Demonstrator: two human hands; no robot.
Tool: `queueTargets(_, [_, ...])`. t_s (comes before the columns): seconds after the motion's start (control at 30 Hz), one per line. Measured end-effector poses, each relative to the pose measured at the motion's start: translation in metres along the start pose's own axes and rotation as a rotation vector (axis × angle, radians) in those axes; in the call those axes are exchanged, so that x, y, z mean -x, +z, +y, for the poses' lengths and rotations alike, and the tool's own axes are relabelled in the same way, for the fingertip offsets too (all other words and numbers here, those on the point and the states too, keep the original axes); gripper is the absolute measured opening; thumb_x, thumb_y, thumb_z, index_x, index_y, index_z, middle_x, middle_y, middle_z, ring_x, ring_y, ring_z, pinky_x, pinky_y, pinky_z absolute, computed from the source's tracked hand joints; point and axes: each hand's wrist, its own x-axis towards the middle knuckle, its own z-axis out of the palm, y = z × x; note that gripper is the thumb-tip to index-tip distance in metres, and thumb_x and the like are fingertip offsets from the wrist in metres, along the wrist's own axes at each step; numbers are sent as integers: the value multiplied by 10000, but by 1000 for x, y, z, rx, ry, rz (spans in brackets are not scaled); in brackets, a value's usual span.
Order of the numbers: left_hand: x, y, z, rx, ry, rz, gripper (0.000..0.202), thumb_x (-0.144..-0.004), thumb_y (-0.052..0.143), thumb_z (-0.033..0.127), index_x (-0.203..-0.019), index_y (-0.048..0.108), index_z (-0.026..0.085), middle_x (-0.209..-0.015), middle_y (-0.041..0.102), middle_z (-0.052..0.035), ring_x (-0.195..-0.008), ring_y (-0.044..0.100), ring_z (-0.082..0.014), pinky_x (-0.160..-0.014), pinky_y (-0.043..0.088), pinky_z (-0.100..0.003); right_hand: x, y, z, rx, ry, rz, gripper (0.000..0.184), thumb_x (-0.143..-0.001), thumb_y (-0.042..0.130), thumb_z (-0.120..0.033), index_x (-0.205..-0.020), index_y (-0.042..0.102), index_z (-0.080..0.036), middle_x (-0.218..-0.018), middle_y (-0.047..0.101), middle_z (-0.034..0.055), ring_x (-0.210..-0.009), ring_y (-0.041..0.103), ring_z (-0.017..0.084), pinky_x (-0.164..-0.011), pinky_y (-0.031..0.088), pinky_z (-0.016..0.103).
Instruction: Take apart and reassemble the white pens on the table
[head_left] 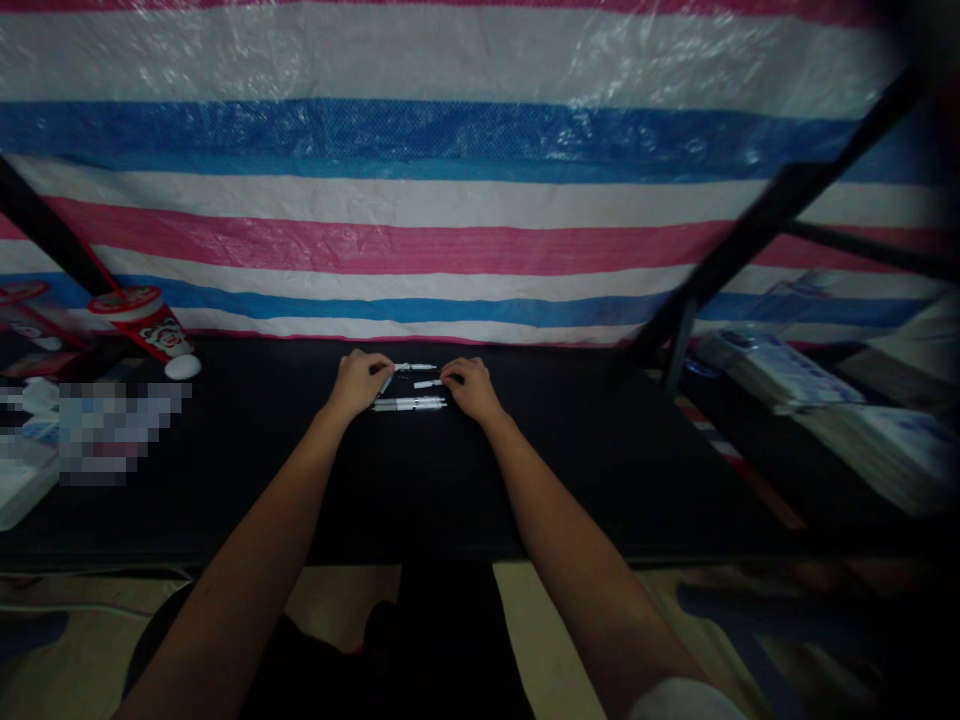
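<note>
On the black table top (pixel 585 440), my left hand (pixel 360 382) pinches a short, slim pen part (pixel 386 384) that points down from its fingertips. A few centimetres to the right, my right hand (pixel 470 386) has thumb and fingers closed on a white pen piece (pixel 426 384), which sticks out to the left. Between the hands and slightly behind them lies a thin white pen part (pixel 415 366), near the left fingertips. In front of both hands, white-and-grey pens (pixel 409 404) lie side by side. Tiny dark bits between the hands are too small to name.
A red cup (pixel 154 325) with a straw stands at the left, beside a white round object (pixel 183 367). Paper stacks (pixel 780 372) lie on the right beyond a black metal frame (pixel 750 215). A striped plastic sheet (pixel 450 200) hangs behind the table.
</note>
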Motion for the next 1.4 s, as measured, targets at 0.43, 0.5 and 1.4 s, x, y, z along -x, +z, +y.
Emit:
queueTargets(0.43, [10, 4, 17, -495, 222, -141, 178, -891, 607, 256, -865, 781, 229, -979, 692, -104, -1029, 473, -310, -903, 375, -485, -1, 0, -3, 32, 24, 12, 140, -864, 643, -153, -821, 730, -253, -1030, 743, 3, -987, 576, 237, -921, 394, 411])
queueTargets(0.5, [10, 5, 18, -495, 221, -142, 187, -896, 601, 257, -868, 783, 226, -979, 685, -107, -1027, 466, -309, -907, 371, -491, -1, 1, -2, 34, 19, 9, 140, -865, 641, -157, -823, 731, -254, -1032, 742, 7, -994, 575, 239, -921, 393, 414])
queueTargets(1.4, [10, 4, 20, -452, 135, -84, 187, -890, 605, 279, -873, 787, 240, -998, 674, -102, -1034, 461, -311, -918, 349, -505, -2, -2, -9, 20, 13, 36, 136, -897, 641, -216, -897, 769, -261, -1041, 732, 31, -1002, 572, 233, -922, 402, 404])
